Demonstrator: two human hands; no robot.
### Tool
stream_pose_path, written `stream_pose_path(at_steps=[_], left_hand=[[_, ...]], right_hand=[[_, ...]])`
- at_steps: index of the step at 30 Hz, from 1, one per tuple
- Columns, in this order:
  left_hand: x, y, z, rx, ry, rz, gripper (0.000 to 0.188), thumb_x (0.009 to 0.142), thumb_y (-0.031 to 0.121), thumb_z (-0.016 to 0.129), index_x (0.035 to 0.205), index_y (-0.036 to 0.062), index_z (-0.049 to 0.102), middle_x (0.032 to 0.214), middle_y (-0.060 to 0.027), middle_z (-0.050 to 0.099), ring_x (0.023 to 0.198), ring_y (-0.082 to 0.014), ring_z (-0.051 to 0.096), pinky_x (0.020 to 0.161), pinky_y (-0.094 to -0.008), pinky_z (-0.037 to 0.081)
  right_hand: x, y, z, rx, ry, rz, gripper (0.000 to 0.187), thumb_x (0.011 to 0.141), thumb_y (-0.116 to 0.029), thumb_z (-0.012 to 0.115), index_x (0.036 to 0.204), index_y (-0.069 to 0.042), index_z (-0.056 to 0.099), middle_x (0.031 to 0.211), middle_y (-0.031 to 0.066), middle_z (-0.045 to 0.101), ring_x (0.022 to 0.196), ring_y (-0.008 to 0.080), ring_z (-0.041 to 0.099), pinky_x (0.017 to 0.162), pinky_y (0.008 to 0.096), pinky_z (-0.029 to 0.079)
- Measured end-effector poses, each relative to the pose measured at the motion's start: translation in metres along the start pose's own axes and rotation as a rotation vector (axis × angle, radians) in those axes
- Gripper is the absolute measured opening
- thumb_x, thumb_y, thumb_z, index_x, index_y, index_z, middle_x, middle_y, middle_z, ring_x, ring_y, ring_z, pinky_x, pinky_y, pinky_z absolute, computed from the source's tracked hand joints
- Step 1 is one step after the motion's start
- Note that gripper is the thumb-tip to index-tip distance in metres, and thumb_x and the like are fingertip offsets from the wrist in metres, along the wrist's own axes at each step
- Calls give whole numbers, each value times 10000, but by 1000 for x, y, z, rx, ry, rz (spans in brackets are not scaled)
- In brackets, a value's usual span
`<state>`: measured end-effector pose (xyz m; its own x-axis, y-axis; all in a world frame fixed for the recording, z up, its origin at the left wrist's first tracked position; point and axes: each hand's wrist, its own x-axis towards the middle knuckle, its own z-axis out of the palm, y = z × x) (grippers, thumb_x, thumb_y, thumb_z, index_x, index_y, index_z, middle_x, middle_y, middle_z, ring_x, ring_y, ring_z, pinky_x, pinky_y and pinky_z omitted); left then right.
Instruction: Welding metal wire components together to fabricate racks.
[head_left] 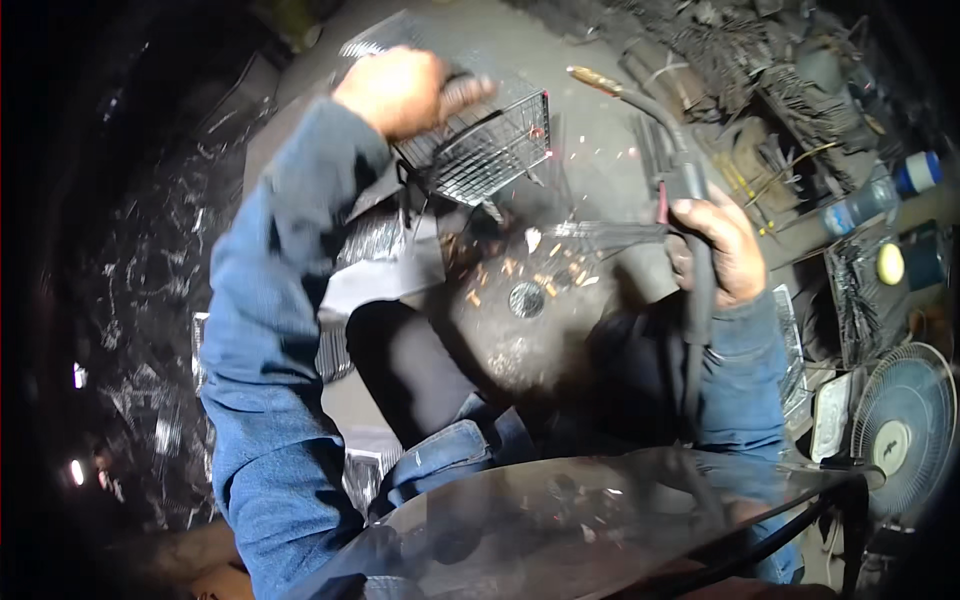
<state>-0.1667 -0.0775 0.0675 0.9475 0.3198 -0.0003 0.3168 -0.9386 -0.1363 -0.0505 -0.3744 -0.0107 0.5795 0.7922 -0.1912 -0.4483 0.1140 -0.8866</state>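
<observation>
My right hand [722, 245] is wrapped round the handle of a welding torch [684, 182]. The torch's curved neck runs up and left to a brass-coloured nozzle [597, 82], which is apart from any workpiece. At the upper left, my left hand [400, 92] is bright and slightly blurred, its fingers closed at the upper edge of a tilted wire basket [490, 155]. Part of that grip is hidden behind the hand. The basket has a dark metal grid and small feet-like ends at its lower side. Another wire piece [380, 35] shows just beyond my left hand.
Short stubs [560, 272] litter the floor around a round metal piece [526, 299]. Stacked metal parts [740, 75] fill the upper right. A plastic bottle [862, 206] and a fan [903, 430] stand at the right. A dark transparent visor [560, 520] crosses the lower edge.
</observation>
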Motion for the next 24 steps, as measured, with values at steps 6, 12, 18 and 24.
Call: stream_pose_path(at_steps=[6,12,18,24], left_hand=[[70,-24,2,-356,-190,357,814,723,473,707,1372,128,356,1369,-170,401,1266,-306,381,1037,-385,347],[97,23,19,158,-14,164,1002,550,347,821,1387,305,272,1233,-184,468,1062,-342,548,862,-415,480],[110,46,1,232,-149,3,1072,523,358,840,1409,325,237,1298,-161,414,1115,-334,523,915,-408,458],[116,41,16,250,-93,-18,742,783,200,672,1395,354,281,1389,-113,370,1192,-306,482,935,-406,445]], right_hand=[[26,31,12,87,-47,25,260,777,-122,576,986,-14,466,824,112,592,461,84,482,342,229,411],[47,33,16,13,13,-93,244,793,-97,555,997,-18,447,832,101,585,462,86,483,341,222,411],[61,35,20,-97,106,-97,262,791,-98,565,1008,-8,449,803,90,590,454,92,478,362,237,417],[53,36,35,-186,154,-165,290,780,-112,595,1011,-2,458,728,53,540,451,96,476,383,244,409]])
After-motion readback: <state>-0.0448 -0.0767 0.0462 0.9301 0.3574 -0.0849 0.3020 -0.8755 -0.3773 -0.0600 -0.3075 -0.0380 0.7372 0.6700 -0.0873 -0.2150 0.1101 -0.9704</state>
